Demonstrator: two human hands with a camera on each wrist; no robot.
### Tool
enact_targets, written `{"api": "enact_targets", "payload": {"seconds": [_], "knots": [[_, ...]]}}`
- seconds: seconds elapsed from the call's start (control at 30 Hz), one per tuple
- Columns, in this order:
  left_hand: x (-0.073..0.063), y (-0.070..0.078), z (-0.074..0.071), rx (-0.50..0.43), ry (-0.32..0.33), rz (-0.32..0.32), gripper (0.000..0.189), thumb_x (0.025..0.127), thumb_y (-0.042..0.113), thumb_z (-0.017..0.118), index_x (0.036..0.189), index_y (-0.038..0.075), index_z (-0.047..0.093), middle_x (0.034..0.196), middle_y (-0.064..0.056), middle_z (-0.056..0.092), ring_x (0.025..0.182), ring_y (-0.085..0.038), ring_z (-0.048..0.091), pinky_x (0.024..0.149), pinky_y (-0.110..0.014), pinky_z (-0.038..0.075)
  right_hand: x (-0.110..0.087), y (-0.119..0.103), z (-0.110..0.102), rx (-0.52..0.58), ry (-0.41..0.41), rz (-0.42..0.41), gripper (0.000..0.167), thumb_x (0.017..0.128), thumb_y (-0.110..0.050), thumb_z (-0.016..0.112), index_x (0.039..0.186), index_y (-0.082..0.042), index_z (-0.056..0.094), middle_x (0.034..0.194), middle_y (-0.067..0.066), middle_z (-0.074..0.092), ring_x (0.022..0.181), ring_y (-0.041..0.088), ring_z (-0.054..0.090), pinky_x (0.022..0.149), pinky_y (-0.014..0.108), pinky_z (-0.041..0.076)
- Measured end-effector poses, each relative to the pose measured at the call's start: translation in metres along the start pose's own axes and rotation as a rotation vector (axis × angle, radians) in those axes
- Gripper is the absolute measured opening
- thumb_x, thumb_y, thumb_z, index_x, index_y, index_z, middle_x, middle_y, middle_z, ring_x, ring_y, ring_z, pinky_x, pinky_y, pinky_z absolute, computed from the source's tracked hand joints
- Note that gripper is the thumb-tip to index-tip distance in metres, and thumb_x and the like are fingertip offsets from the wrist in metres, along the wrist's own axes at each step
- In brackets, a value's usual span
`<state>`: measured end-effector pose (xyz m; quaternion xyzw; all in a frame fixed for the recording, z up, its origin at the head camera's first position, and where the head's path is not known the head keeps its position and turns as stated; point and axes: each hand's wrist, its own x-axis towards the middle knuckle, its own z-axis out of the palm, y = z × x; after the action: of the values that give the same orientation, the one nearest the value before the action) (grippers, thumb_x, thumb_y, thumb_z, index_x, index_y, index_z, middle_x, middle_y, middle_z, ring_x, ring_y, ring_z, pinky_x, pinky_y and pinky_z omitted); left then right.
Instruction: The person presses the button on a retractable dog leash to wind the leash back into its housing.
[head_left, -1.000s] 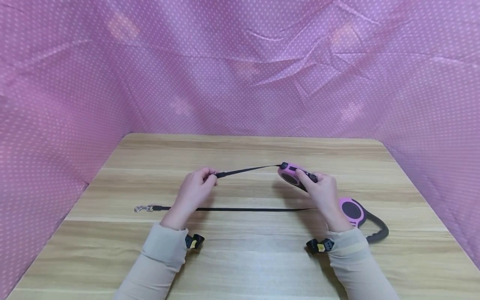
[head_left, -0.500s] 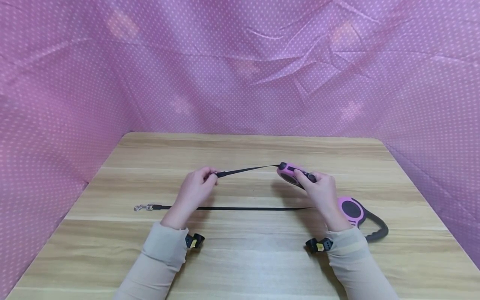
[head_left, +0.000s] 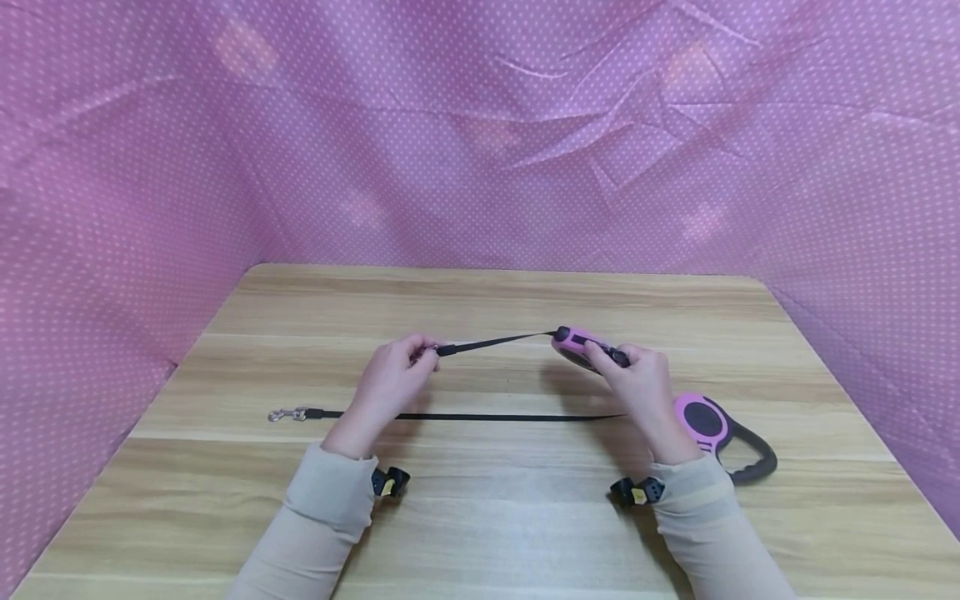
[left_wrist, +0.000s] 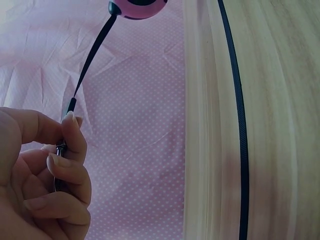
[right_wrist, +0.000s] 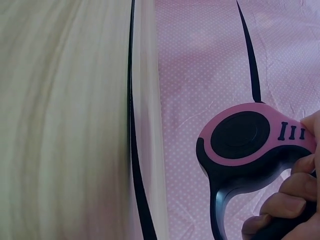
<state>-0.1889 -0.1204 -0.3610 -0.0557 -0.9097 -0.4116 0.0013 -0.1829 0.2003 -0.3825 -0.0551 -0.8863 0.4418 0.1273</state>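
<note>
My right hand [head_left: 643, 383] grips the black handle of a pink and black retractable dog leash [head_left: 572, 342], held above the table. In the right wrist view its pink case [right_wrist: 272, 120] is seen from the side, fingers curled through the handle. A short black strap [head_left: 491, 342] runs from the case to my left hand [head_left: 392, 377]. The left fingers pinch the strap's metal clip [left_wrist: 59, 150], partly hidden by them. Below lies a second pink and black retractable leash [head_left: 702, 419], partly behind the right wrist, its strap [head_left: 495, 417] pulled straight leftward to a silver clip [head_left: 287, 415].
The wood-grain table [head_left: 495, 533] carries the second leash across its middle. Pink dotted cloth [head_left: 480, 167] hangs around the table's back and sides. Each wrist wears a small black camera, one of them the left wrist camera [head_left: 390, 482].
The held leash case has shifted slightly left and tilted a little. My left hand has edged slightly right, still pinching the clip. The leash on the table has not moved.
</note>
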Motion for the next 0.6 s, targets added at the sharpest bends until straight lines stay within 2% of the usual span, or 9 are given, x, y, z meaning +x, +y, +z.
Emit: {"api": "enact_targets", "payload": {"seconds": [0.27,0.6], "knots": [[0.0003,-0.0003,0.0003,-0.005,-0.006,0.016,0.028,0.097,0.023,0.05,0.115,0.013,0.068,0.094,-0.004,0.07,0.059,-0.017,0.045,0.058,-0.031,0.043,-0.0001,0.0004,0.0015,-0.021,0.01,-0.04,0.048,0.087,-0.043,0.072,0.059,-0.006,0.058,0.054,-0.002,0.052,0.053,0.016,0.045,0.047,0.026,0.035],[0.0004,-0.0009,-0.0004,-0.015,0.003,0.017,0.027,0.097,0.024,0.051,0.113,0.015,0.07,0.098,-0.003,0.071,0.068,-0.018,0.05,0.064,-0.031,0.045,0.0001,0.002,0.0037,-0.049,0.034,-0.086,0.047,0.086,-0.041,0.072,0.057,-0.006,0.057,0.053,-0.002,0.05,0.052,0.017,0.044,0.047,0.027,0.034]]}}
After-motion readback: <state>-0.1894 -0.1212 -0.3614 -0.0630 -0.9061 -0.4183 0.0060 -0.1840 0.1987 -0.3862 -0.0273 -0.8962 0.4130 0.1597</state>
